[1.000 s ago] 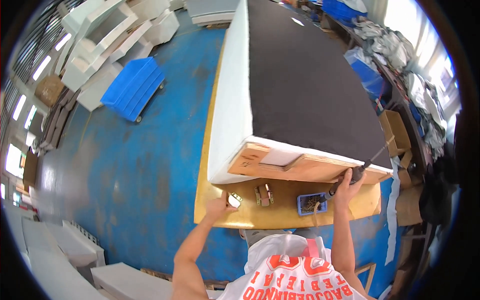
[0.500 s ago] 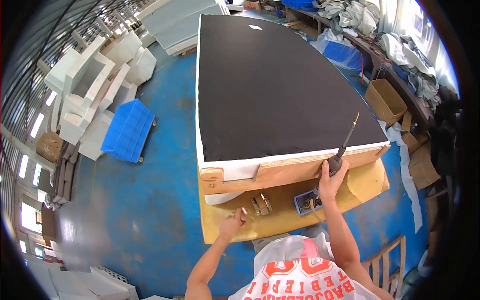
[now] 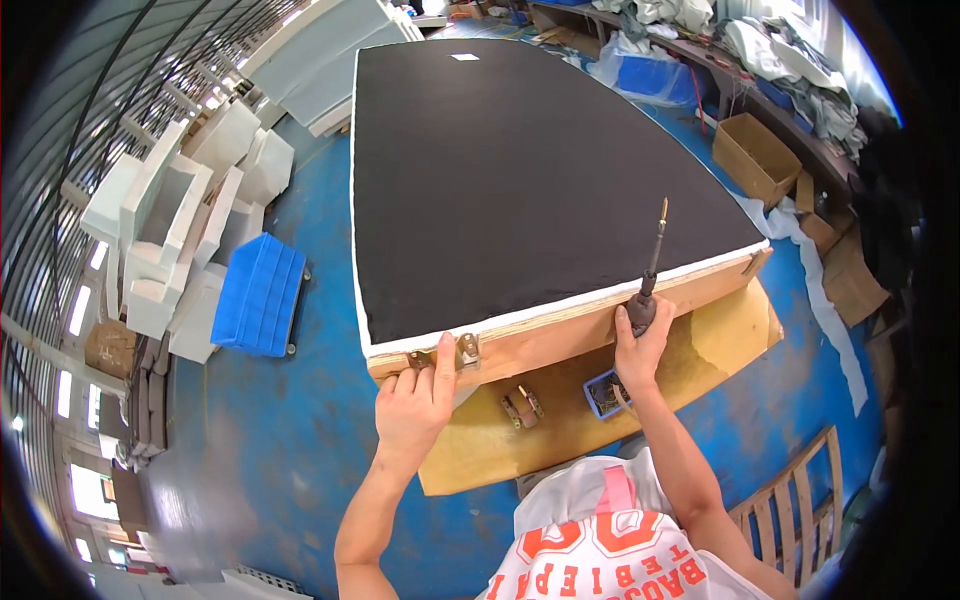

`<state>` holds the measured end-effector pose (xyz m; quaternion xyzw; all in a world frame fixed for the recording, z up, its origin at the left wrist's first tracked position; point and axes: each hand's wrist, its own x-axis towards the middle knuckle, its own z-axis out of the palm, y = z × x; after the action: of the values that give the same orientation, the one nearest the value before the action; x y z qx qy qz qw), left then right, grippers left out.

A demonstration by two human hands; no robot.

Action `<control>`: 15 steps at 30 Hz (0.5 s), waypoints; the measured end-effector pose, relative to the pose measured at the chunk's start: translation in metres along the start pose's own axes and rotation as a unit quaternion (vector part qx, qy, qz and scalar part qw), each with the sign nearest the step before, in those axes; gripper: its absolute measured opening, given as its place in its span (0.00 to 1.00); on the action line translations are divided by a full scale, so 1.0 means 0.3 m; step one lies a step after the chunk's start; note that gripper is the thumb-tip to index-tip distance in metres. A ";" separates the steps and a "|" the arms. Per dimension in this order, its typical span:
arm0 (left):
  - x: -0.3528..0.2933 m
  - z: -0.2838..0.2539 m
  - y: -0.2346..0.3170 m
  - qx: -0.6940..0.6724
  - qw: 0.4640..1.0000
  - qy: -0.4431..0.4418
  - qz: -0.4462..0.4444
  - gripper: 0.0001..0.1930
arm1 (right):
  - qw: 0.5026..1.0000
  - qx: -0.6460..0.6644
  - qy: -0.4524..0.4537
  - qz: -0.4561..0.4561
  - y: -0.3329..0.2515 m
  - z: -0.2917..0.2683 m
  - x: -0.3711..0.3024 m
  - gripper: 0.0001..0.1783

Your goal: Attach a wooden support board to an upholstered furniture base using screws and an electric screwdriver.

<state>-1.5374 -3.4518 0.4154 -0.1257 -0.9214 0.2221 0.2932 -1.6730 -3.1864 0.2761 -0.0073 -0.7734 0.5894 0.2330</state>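
Now the left hand (image 3: pixel 413 415) has fingers on 1 shiny metal fitting (image 3: pixel 469 349) at the front left of the big, black-topped, wood-edged block (image 3: pixel 520 200), likely lining it up. The right hand (image 3: pixel 642 350) grips 1 dark, long-tipped driver (image 3: pixel 641 312) by the block's front; next calls for bringing its tip to the metal.

Passage over black panel (image 3: pixel 510 190), left of upward-pointing driver (image 3: pixel 648 285); metal fittings (image 3: pixel 523 406), blue tray (image 3: pixel 590 396) obstruct yellow tabletop (image 3: pixel 470 450).

fitting (image 3: pixel 468 349) against board (image 3: pixel 560 344), tray (image 3: pixel 591 401) on table (image 3: pixel 470 455), bin (image 3: pixel 258 297) at left
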 end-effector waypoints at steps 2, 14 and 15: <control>0.010 -0.009 -0.002 0.023 0.999 -0.015 0.020 0.35 | 1.000 -0.002 0.003 0.000 0.006 0.002 0.006 0.23; 0.016 -0.021 -0.011 0.059 0.997 -0.028 0.030 0.33 | 1.000 -0.006 0.004 0.005 -0.004 -0.003 0.002 0.22; 0.018 -0.024 -0.013 0.071 0.996 -0.025 0.038 0.33 | 1.000 -0.009 0.007 0.005 -0.004 -0.005 0.002 0.22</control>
<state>-1.5377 -3.4509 0.4251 -0.1336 -0.9047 0.3013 0.2699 -1.6727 -3.1852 0.2777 -0.0175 -0.7772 0.5834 0.2352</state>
